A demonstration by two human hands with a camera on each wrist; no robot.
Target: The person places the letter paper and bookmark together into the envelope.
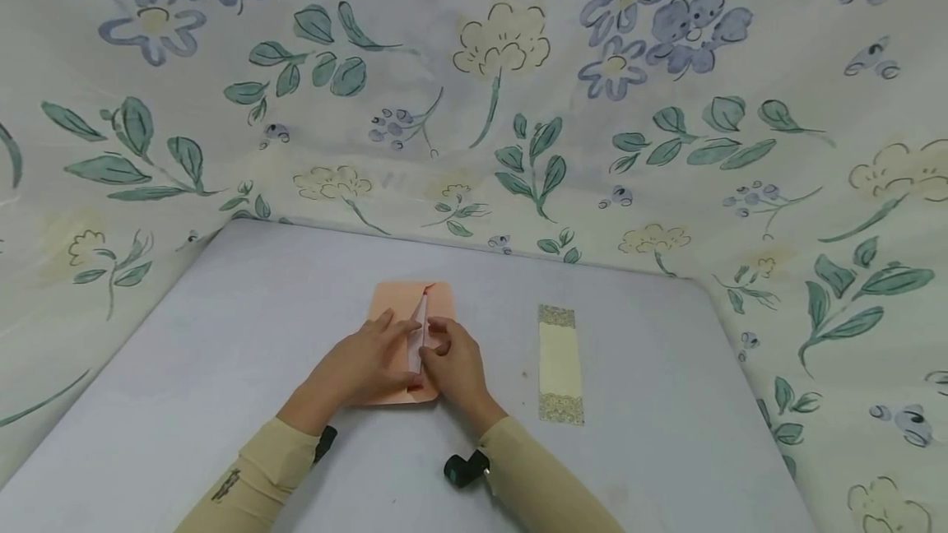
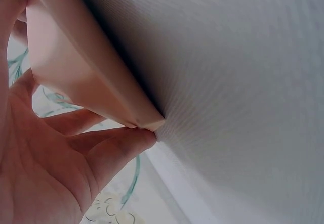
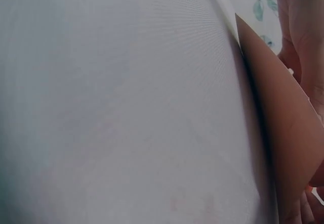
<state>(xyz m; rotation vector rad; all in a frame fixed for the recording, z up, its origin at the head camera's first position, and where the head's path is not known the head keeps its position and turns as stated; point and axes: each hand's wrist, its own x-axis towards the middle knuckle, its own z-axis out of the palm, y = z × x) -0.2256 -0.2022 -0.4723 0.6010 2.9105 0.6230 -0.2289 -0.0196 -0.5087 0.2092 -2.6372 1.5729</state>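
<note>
A flat peach-coloured packet [image 1: 381, 298] lies on the white table, with a lengthwise slit down its face. White material [image 1: 416, 344] shows in the slit, with red at both its ends. My left hand [image 1: 363, 356] grips the packet's left part, thumb at the near end and fingers farther up beside the slit. From the right, my right hand [image 1: 457, 359] pinches at the slit's right edge with thumb and forefinger. In the left wrist view the packet [image 2: 76, 57] has a raised, bent side held between the left fingers. The right wrist view shows its peach side [image 3: 281, 113] lifted in a curve.
To the right on the white table [image 1: 652, 401] lies a cream strip [image 1: 559, 360] with gold glittery bands at both ends. A flower-patterned cloth [image 1: 474, 105] hangs behind and around the table. Black wrist devices [image 1: 467, 469] sit under the sleeves.
</note>
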